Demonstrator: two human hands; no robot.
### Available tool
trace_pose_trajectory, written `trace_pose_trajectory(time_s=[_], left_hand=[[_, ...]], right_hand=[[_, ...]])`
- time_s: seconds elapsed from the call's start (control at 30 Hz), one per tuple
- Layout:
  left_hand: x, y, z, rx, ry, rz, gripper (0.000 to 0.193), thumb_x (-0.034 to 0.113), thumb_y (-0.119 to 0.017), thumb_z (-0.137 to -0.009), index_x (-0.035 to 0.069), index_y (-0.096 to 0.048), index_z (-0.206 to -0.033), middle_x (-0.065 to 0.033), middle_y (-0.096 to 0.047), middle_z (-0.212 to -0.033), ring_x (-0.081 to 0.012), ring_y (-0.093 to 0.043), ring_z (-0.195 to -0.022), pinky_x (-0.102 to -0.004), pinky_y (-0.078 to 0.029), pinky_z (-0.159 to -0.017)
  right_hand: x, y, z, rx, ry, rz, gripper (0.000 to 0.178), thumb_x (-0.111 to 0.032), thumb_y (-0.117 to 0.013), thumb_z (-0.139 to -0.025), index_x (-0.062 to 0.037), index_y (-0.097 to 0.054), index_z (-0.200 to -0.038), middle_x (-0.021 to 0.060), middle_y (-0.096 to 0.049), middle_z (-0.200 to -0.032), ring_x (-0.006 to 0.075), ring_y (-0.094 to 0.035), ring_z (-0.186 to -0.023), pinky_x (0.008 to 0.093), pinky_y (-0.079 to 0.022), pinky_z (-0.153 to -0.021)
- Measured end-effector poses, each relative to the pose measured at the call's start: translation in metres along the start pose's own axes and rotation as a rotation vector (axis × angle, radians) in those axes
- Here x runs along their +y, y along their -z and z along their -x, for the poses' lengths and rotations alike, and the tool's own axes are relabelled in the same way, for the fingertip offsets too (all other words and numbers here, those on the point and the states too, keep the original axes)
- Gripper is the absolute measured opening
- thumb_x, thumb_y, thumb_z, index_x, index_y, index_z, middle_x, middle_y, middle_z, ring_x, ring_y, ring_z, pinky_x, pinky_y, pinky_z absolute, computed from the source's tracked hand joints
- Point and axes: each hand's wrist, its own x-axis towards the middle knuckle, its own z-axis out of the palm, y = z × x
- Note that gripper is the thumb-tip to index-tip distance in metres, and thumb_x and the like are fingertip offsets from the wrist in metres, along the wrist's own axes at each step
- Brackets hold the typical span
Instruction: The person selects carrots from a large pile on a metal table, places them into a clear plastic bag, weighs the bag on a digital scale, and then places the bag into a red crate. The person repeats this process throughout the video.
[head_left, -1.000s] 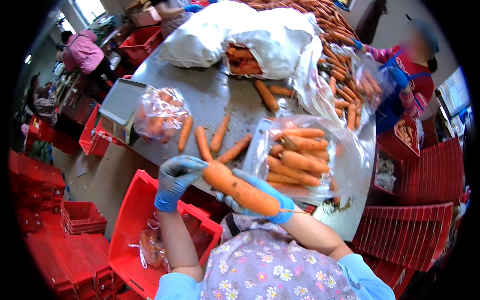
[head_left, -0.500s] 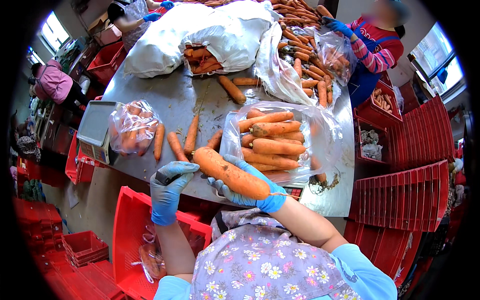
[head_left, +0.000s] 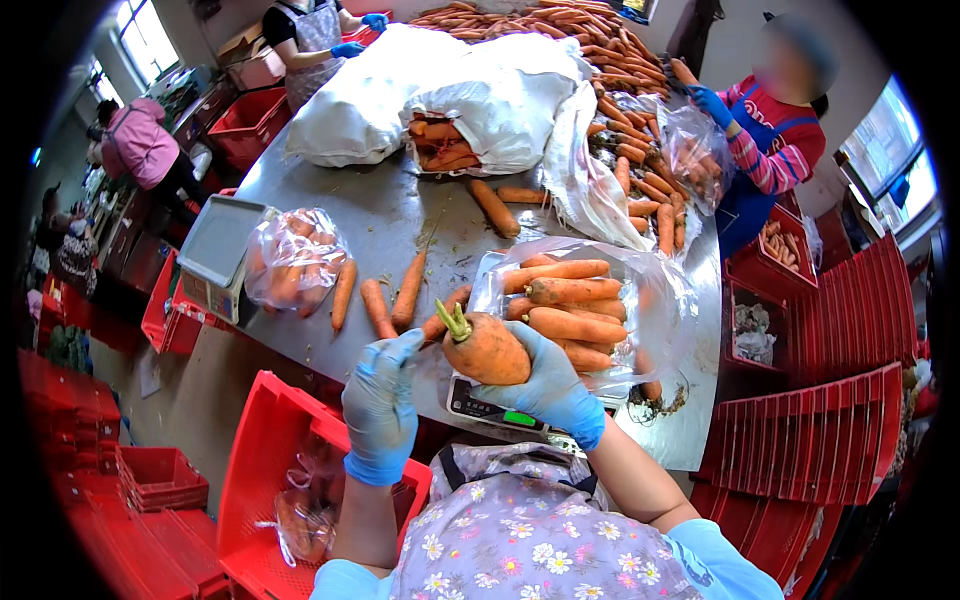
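Note:
My right hand (head_left: 556,385), in a blue glove, grips a thick carrot (head_left: 487,352). Its short green stem stub points up and toward my left hand. Beside the stub is my gloved left hand (head_left: 382,405), fingers bent together; whatever they hold is hidden behind them. Just beyond the right hand, an open clear plastic bag (head_left: 672,300) lies with several carrots (head_left: 575,292) stacked in it. The bag rests on a scale (head_left: 478,402) with a lit green display. A few loose carrots (head_left: 408,290) lie on the metal table (head_left: 400,218) past my left hand.
A filled clear bag (head_left: 298,258) sits by another scale (head_left: 222,240) at left. White sacks (head_left: 490,95) and a carrot heap (head_left: 620,60) cover the far table. A red crate (head_left: 262,480) stands below my left arm. Co-workers stand at the far corners; red crates (head_left: 800,430) are stacked at right.
The carrot in my right hand has turned from lying lengthwise to stub end up. My left hand has rotated, and the small black tool seen in it is now hidden. The view has shifted slightly.

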Motion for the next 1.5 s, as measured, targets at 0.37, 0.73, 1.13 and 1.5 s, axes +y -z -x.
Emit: trace_pose_trajectory(time_s=[0.37, 0.73, 1.13, 1.5], left_hand=[[0.012, 0.004, 0.004, -0.08, -0.192, -0.194, 0.03, -0.003, -0.055, -0.074, 0.0, -0.055, -0.104, -0.015, -0.056, -0.089, -0.0337, -0.057, -0.078, -0.0407, -0.047, -0.066], [-0.122, -0.023, 0.048, -0.044, 0.334, -0.241, 0.014, 0.008, -0.048, -0.085, -0.001, -0.059, -0.089, -0.0192, -0.059, -0.071, -0.0419, -0.057, -0.068, -0.045, -0.045, -0.061], [-0.035, -0.018, 0.023, 0.094, 0.885, 1.073, 0.019, 0.01, -0.052, -0.09, -0.001, -0.064, -0.101, 0.0055, -0.043, -0.058, -0.0024, -0.029, -0.044, -0.0187, -0.021, -0.042], [0.001, -0.023, -0.025, -0.161, 0.661, 1.29, 0.026, 0.011, -0.063, -0.083, -0.005, -0.062, -0.103, -0.0123, -0.062, -0.107, -0.0171, -0.061, -0.095, -0.0291, -0.049, -0.085]], right_hand=[[-0.021, -0.009, 0.01, -0.038, 0.031, 0.182, 0.06, -0.028, -0.08, -0.066, 0.0003, -0.055, -0.113, 0.0112, -0.064, -0.094, 0.0161, -0.061, -0.085, 0.0293, -0.048, -0.078], [-0.024, -0.029, 0.016, -0.308, -0.082, -0.178, 0.061, -0.016, -0.082, -0.063, 0.0, -0.054, -0.116, 0.0046, -0.061, -0.104, 0.0108, -0.055, -0.094, 0.0281, -0.046, -0.085], [-0.019, -0.01, -0.004, -0.129, -0.127, -0.295, 0.064, -0.01, -0.078, -0.064, 0.0001, -0.049, -0.12, 0.0053, -0.057, -0.11, 0.0127, -0.055, -0.097, 0.0279, -0.045, -0.087], [0.031, 0.0, 0.011, -0.348, -0.415, -1.405, 0.049, -0.035, -0.032, -0.099, -0.0033, -0.031, -0.137, 0.0114, -0.042, -0.135, 0.018, -0.047, -0.118, 0.0281, -0.038, -0.101]])
